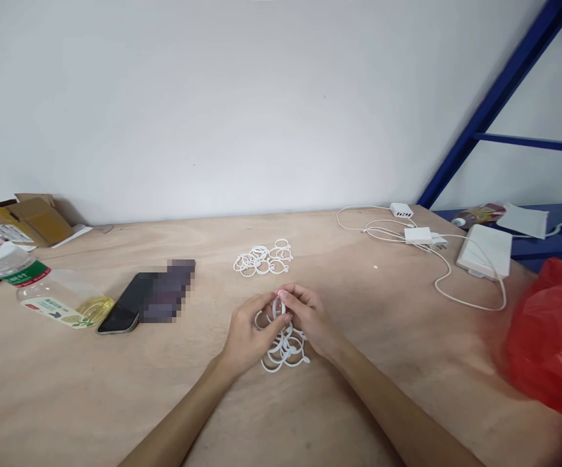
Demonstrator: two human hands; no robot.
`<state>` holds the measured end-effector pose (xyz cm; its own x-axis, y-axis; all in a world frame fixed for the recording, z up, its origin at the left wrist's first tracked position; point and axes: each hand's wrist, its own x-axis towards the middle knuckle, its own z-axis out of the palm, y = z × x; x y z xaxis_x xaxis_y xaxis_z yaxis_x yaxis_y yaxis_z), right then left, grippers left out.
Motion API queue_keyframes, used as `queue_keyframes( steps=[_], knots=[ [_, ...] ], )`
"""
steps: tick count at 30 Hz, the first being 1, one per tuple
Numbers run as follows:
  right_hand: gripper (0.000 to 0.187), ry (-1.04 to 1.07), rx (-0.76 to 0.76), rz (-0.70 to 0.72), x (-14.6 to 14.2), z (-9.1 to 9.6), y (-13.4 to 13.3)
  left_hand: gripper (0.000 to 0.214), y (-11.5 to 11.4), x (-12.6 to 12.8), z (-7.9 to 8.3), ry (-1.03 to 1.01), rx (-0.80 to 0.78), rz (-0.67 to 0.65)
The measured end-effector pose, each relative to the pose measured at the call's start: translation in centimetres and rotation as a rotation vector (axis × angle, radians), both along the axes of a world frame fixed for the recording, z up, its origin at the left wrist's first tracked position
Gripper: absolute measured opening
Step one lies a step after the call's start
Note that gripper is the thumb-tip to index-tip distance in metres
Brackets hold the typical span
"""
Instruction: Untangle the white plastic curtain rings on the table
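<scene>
Both my hands meet over the middle of a wooden table (pixel 115 395). My left hand (pixel 249 331) and my right hand (pixel 310 318) pinch the same white plastic ring (pixel 276 307) between their fingertips. From that ring a linked bunch of white rings (pixel 283 350) trails down onto the table between my wrists. A second loose pile of white rings (pixel 264 258) lies a little farther away, untouched.
A phone (pixel 130 303) lies left of my hands, and beside it a plastic bottle (pixel 42 290) on its side. Cardboard boxes (pixel 23 220) sit at the far left. White chargers with cables (pixel 420 235), a white power bank (pixel 488 250) and a red plastic bag (pixel 551 334) occupy the right.
</scene>
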<state>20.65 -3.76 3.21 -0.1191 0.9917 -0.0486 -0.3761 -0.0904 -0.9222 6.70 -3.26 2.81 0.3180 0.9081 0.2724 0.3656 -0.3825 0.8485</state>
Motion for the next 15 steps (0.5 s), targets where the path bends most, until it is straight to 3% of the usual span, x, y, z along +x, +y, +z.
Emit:
queue_keyframes(
  steps=[7, 11, 15],
  knots=[
    [0.026, -0.111, 0.092, -0.096, 0.0, 0.3, -0.1, 0.025, 0.4, -0.4, 0.5, -0.061, 0.013, -0.12],
    [0.025, -0.149, 0.083, -0.135, 0.4, 0.2, 0.2, 0.031, 1.1, -1.3, 0.7, -0.017, -0.006, -0.095],
    [0.026, -0.326, 0.066, -0.353, 1.7, -0.4, 1.2, 0.039, 1.8, -2.2, 0.1, 0.046, -0.03, -0.065]
  ],
)
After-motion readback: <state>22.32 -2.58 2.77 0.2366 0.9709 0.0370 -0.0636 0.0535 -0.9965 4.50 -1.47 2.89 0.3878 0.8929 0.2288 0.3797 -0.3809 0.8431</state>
